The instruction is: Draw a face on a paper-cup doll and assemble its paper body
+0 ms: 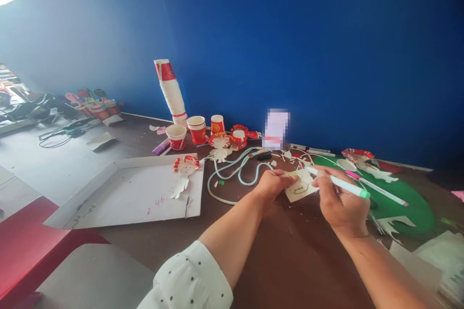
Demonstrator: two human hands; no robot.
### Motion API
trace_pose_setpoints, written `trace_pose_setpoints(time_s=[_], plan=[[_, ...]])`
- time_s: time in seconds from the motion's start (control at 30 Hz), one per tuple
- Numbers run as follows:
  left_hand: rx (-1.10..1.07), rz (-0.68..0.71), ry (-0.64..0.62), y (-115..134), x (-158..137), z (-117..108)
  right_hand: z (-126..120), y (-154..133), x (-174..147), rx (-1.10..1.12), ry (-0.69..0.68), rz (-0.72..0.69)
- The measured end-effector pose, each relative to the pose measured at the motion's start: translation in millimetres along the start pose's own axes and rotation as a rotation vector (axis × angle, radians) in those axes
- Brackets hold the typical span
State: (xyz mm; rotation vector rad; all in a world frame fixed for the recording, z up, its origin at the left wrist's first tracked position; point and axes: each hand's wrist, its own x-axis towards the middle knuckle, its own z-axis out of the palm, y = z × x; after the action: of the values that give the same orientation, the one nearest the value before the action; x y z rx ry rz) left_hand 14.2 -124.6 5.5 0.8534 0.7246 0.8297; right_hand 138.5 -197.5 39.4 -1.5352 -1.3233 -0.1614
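Between my hands is a small piece of cream paper [297, 195] with dark outlines drawn on it. My left hand [272, 184] grips its left edge, thumb on top. A white marker with a green end [342, 184] is held in my right hand [340, 205], its tip end close over the paper. Just right of that hand, a white marker with a pink cap [380, 188] lies across a green round mat [416, 207]. Left of my left hand, a paper figure with a red-and-white frilled head [186, 168] rests on a shallow white box lid [126, 193].
A leaning stack of paper cups [170, 91] stands against the blue wall [308, 48]. Several red-and-white cups [197, 130] are in front of it. A pale blue cable [217, 174] loops across the brown table [290, 260]. Paper scraps [395, 224] lie at the right.
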Motion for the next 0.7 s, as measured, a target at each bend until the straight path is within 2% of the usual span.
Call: trace_pose_setpoints(time_s=[0.07, 0.13, 0.3, 0.37, 0.57, 0.7], plan=[[-0.007, 0.0, -0.002, -1.8, 1.9, -0.6, -1.0, 1.9, 3.4, 0.042, 0.032, 0.082], [-0.008, 0.007, -0.005, -3.7, 3.6, -1.5, -0.6, 6.8, 6.6, 0.051, 0.009, 0.124], [0.045, 0.029, -0.005, -4.6, 3.5, -2.5, 3.3, 21.3, 8.7, 0.082, -0.282, 0.173], [0.061, 0.031, -0.009, -3.7, 2.4, -1.9, 4.4, 23.4, 7.6, 0.065, -0.328, 0.177], [0.077, -0.004, 0.03, -2.6, 1.4, -0.1, 4.9, 14.8, 6.4, 0.087, -0.314, 0.283], [0.011, 0.004, -0.023, -1.8, 1.1, -0.8, 5.6, 9.9, 6.9, 0.184, -0.283, 0.412]])
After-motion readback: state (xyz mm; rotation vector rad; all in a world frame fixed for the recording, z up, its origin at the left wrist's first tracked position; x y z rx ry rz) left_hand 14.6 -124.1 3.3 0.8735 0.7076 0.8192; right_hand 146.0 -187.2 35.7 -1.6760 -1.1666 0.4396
